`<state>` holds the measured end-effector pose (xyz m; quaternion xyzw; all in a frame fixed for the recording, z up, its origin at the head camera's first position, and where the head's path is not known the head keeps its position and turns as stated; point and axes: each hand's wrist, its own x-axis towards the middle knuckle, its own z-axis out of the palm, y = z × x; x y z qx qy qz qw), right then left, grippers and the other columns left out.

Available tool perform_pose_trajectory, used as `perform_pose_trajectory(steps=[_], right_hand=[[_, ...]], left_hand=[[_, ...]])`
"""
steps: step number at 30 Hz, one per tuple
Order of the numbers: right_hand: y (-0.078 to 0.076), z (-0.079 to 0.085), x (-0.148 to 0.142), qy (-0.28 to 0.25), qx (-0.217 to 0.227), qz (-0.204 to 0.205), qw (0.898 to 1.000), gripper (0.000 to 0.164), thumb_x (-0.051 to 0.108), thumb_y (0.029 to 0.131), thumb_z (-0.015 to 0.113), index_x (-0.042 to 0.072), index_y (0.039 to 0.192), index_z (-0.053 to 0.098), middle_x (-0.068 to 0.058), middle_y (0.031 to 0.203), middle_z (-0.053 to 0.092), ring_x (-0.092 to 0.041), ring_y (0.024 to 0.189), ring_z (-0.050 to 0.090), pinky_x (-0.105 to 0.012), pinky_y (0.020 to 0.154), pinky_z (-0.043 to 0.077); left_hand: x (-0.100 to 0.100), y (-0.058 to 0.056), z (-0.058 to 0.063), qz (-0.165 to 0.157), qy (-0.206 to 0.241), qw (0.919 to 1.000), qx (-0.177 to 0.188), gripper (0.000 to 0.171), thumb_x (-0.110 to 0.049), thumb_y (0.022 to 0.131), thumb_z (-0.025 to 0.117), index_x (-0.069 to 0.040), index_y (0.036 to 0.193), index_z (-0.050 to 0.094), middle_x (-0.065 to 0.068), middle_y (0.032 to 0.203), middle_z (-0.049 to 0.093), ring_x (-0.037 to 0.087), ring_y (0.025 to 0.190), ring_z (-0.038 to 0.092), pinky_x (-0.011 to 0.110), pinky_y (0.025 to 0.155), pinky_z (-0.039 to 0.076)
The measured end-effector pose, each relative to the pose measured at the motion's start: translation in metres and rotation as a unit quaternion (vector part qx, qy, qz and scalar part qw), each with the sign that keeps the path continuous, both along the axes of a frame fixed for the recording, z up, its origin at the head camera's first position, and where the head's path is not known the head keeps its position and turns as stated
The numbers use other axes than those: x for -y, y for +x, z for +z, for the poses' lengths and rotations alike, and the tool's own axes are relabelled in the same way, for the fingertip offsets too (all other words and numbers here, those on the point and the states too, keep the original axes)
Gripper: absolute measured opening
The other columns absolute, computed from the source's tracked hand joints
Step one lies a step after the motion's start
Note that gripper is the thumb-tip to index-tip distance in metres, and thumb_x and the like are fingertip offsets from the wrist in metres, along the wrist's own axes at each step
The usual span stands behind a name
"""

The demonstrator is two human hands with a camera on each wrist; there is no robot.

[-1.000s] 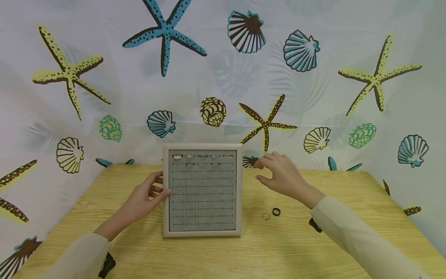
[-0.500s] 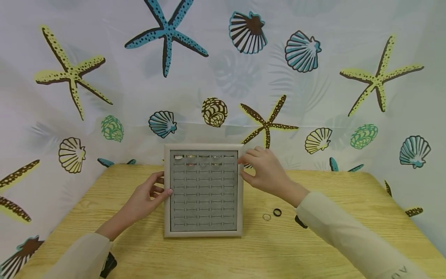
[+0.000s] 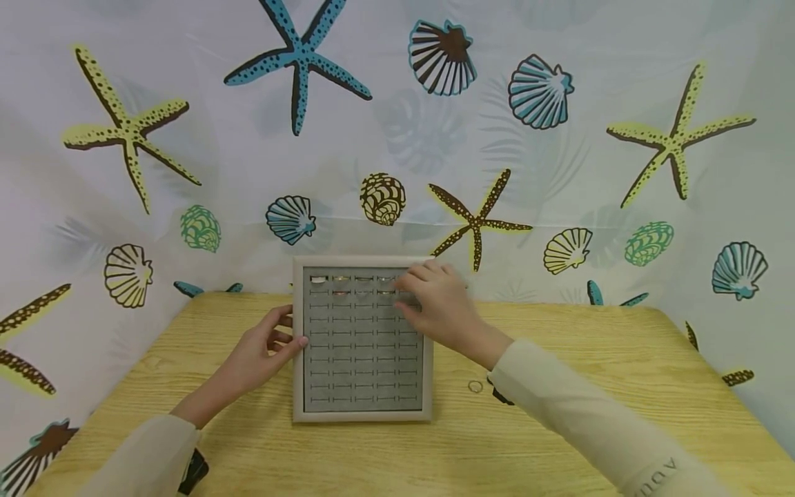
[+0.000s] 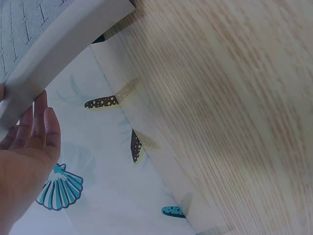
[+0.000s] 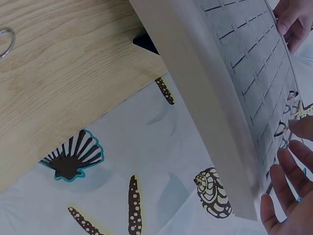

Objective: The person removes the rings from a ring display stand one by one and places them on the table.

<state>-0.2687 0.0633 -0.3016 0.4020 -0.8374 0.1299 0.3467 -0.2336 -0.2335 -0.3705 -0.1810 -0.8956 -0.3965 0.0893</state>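
A ring display board point(image 3: 362, 345), grey slotted padding in a pale frame, stands propped upright on the table. Its upper slots carry several rings, among them a wide white ring point(image 3: 318, 280) and a reddish one point(image 3: 340, 293). My left hand point(image 3: 251, 355) grips the board's left edge, thumb on the front, fingers behind. In front of the upper right corner is my right hand point(image 3: 444, 307), covering some slots. Its thumb and fingers are apart, close to a seated ring point(image 5: 280, 129) in the right wrist view; I see nothing held between them.
A thin silver ring point(image 3: 475, 386) lies on the wooden table point(image 3: 348, 459) right of the board. The black ring is hidden behind my right sleeve point(image 3: 559, 393). A cloth point(image 3: 397, 138) printed with shells and starfish hangs behind the table.
My right hand has moved left from beside the board to in front of its upper right corner. The right forearm now covers the black ring. My left hand keeps its hold.
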Motion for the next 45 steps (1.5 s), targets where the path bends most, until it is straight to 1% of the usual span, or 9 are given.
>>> perform_pose_trajectory(steps=[5, 11, 14, 19, 26, 33, 40, 45], right_hand=[[-0.003, -0.007, 0.008, -0.01, 0.009, -0.012, 1.0, 0.015, 0.021, 0.08, 0.07, 0.016, 0.094, 0.066, 0.003, 0.092, 0.063, -0.016, 0.087, 0.054, -0.033, 0.071, 0.039], [-0.005, -0.012, 0.014, -0.022, -0.013, -0.033, 0.999, 0.014, 0.021, 0.08, 0.07, 0.016, 0.092, 0.066, 0.002, 0.09, 0.063, -0.017, 0.087, 0.054, -0.032, 0.069, 0.039], [-0.005, -0.014, 0.016, -0.032, -0.022, -0.036, 0.999, 0.012, 0.021, 0.08, 0.07, 0.016, 0.09, 0.067, 0.003, 0.089, 0.062, -0.017, 0.084, 0.054, -0.031, 0.068, 0.038], [-0.006, -0.016, 0.018, -0.044, -0.022, -0.038, 0.998, 0.009, 0.02, 0.081, 0.069, 0.016, 0.089, 0.067, 0.002, 0.088, 0.061, -0.017, 0.082, 0.053, -0.031, 0.067, 0.036], [-0.009, -0.018, 0.019, -0.049, -0.028, -0.047, 0.997, 0.006, 0.021, 0.082, 0.069, 0.018, 0.086, 0.067, 0.002, 0.086, 0.06, -0.017, 0.08, 0.053, -0.031, 0.066, 0.036], [-0.008, -0.016, 0.02, -0.054, -0.014, -0.045, 0.997, 0.004, 0.02, 0.083, 0.068, 0.017, 0.084, 0.068, 0.002, 0.086, 0.061, -0.017, 0.081, 0.053, -0.032, 0.067, 0.036], [-0.006, -0.016, 0.021, -0.06, -0.006, -0.037, 0.997, 0.003, 0.019, 0.081, 0.069, 0.018, 0.081, 0.066, 0.003, 0.085, 0.06, -0.016, 0.081, 0.052, -0.032, 0.068, 0.037], [-0.005, -0.016, 0.021, -0.065, -0.005, -0.028, 0.997, 0.004, 0.018, 0.081, 0.068, 0.018, 0.079, 0.065, 0.003, 0.084, 0.06, -0.016, 0.08, 0.052, -0.031, 0.067, 0.035]], left_hand=[[-0.001, 0.0, 0.001, -0.001, 0.0, 1.0, 0.001, 0.057, -0.024, 0.09, 0.058, -0.004, 0.137, 0.033, 0.017, 0.115, 0.054, 0.023, 0.092, 0.062, 0.033, 0.076, 0.051], [-0.002, 0.001, 0.001, 0.0, -0.001, 1.0, 0.001, 0.057, -0.024, 0.09, 0.058, -0.004, 0.137, 0.032, 0.017, 0.115, 0.054, 0.024, 0.093, 0.062, 0.033, 0.076, 0.05], [-0.002, 0.001, 0.001, 0.002, -0.003, 1.0, 0.002, 0.057, -0.025, 0.09, 0.058, -0.004, 0.137, 0.032, 0.017, 0.116, 0.054, 0.024, 0.093, 0.062, 0.034, 0.077, 0.05], [-0.002, -0.001, 0.0, 0.006, -0.007, 0.9999, 0.005, 0.058, -0.025, 0.09, 0.057, -0.004, 0.138, 0.031, 0.017, 0.116, 0.054, 0.024, 0.093, 0.062, 0.034, 0.077, 0.05], [-0.001, -0.002, -0.001, 0.006, -0.007, 1.0, 0.002, 0.058, -0.024, 0.09, 0.058, -0.005, 0.138, 0.031, 0.017, 0.116, 0.054, 0.024, 0.093, 0.062, 0.033, 0.076, 0.051], [0.0, -0.002, -0.002, 0.006, -0.009, 0.9999, 0.001, 0.057, -0.027, 0.09, 0.057, -0.005, 0.137, 0.032, 0.016, 0.116, 0.054, 0.024, 0.093, 0.062, 0.033, 0.077, 0.051], [0.002, -0.002, -0.001, 0.0, -0.009, 1.0, 0.0, 0.057, -0.027, 0.09, 0.057, -0.005, 0.137, 0.032, 0.016, 0.116, 0.054, 0.023, 0.092, 0.062, 0.027, 0.075, 0.05], [0.003, -0.002, -0.001, -0.001, -0.009, 1.0, -0.001, 0.058, -0.025, 0.09, 0.058, -0.004, 0.137, 0.032, 0.017, 0.116, 0.054, 0.023, 0.092, 0.062, 0.025, 0.074, 0.05]])
